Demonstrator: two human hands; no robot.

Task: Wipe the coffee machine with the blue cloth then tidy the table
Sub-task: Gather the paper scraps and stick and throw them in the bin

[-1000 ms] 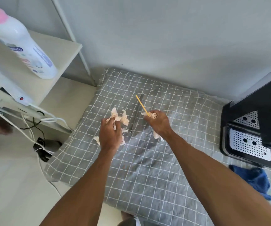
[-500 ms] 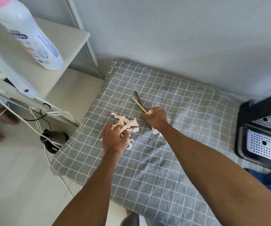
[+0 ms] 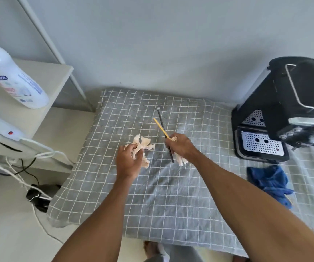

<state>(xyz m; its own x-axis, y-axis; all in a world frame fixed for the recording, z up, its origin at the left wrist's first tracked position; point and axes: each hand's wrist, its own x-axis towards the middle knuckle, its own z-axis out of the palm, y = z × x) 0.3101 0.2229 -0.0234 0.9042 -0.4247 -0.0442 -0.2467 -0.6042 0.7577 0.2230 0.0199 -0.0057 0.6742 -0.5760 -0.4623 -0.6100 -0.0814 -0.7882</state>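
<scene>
Forearms reach out from the bottom of the view over a desk (image 3: pixel 180 214) covered with a grey checked cloth. Off to the right, near the desk's front, the blue cloth (image 3: pixel 269 181) lies crumpled on the checked cover, held by neither hand. Further in, the left hand (image 3: pixel 128 160) has its fingers curled round a wad of pale crumpled paper (image 3: pixel 143 148). Just right of it, the right hand (image 3: pixel 179 147) grips another scrap of the same paper (image 3: pixel 180 159) together with a yellow pencil (image 3: pixel 160 127) and a black pencil (image 3: pixel 161 121), both sticking up and away from the fist. Behind the blue cloth, the black coffee machine (image 3: pixel 288 103) stands on the desk's right side with its perforated drip tray (image 3: pixel 260 143) facing left. At far left, a white bottle (image 3: pixel 12 80) sits on a shelf (image 3: pixel 58 72) against the wall.
</scene>
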